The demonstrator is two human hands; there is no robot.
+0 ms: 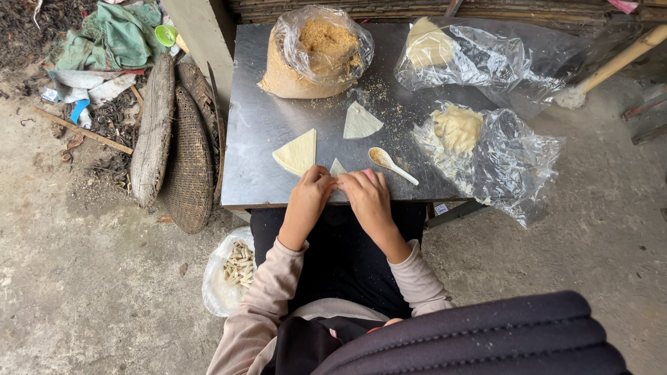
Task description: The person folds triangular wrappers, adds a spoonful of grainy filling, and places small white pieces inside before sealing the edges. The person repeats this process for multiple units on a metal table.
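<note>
Here, your left hand (pixel 308 196) and right hand (pixel 367 196) meet at the desk's (pixel 257 132) near edge, fingertips pinched on a small dough wrapper (pixel 338 167) between them, its tip pointing away from you. A spoon (pixel 391 164) lies just right, nearer your right hand.

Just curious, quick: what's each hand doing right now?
Left hand: fingers curled, pinching the wrapper.
Right hand: fingers curled, pinching the same wrapper.

Dull brushed metal table (pixel 257 125), crinkled glossy plastic bag (pixel 514 160), woven basket (pixel 189 167)
</note>
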